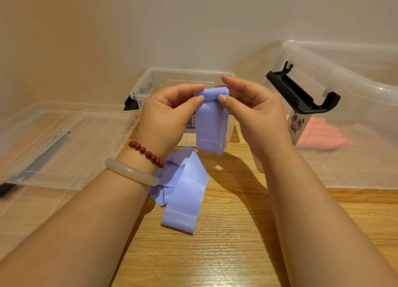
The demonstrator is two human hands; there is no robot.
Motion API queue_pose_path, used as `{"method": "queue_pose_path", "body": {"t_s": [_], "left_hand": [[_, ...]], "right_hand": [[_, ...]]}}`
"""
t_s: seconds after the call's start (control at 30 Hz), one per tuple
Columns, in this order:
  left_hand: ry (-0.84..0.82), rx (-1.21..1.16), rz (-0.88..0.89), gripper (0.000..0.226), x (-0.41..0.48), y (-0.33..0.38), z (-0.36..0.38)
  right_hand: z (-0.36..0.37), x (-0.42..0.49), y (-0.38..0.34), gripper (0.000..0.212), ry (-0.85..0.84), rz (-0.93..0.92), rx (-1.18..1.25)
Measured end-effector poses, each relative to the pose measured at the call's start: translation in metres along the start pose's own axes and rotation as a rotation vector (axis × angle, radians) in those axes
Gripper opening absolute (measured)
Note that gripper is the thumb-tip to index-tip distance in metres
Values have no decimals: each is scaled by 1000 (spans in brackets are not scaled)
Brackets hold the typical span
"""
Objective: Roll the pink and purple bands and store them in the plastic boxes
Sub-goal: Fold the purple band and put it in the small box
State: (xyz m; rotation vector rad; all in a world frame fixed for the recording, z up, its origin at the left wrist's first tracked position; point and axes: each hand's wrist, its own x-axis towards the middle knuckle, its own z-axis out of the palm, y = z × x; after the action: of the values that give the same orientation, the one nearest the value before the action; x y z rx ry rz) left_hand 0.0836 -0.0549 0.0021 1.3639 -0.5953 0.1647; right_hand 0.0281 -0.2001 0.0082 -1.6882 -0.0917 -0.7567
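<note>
Wooden bench (237,243) below, and over it the flat purple rubber band (212,127) hangs, top edge curled, pinched by left grip (165,112) and right grip (254,110). More purple strips (183,191) lie beneath; small clear plastic box (183,73) behind; pink rolls (323,135) inside the big clear tub (355,88).

My band (212,122) is lavender with faint white print; pink rolls (323,134) show through a clear box (355,97) with a black latch (301,96). The table (237,232) is honey wood-grain; my beads (148,154) dark red, bangle (131,171) milky.
</note>
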Motion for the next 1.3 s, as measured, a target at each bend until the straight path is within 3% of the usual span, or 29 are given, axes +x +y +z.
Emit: {"method": "queue_pose_path", "body": {"t_s": [0.43, 0.7, 0.9, 1.3], "left_hand": [[4, -13, 66, 25, 0, -2, -1], [-32, -77, 12, 37, -1, -1, 2], [-108, -85, -63, 25, -2, -2, 4], [-20, -65, -35, 21, -2, 2, 2]], "right_hand": [[7, -5, 6, 44, -38, -230, -417], [4, -2, 2, 18, 59, -86, -115], [0, -2, -4, 23, 22, -65, -1], [2, -4, -3, 21, -53, -43, -15]]}}
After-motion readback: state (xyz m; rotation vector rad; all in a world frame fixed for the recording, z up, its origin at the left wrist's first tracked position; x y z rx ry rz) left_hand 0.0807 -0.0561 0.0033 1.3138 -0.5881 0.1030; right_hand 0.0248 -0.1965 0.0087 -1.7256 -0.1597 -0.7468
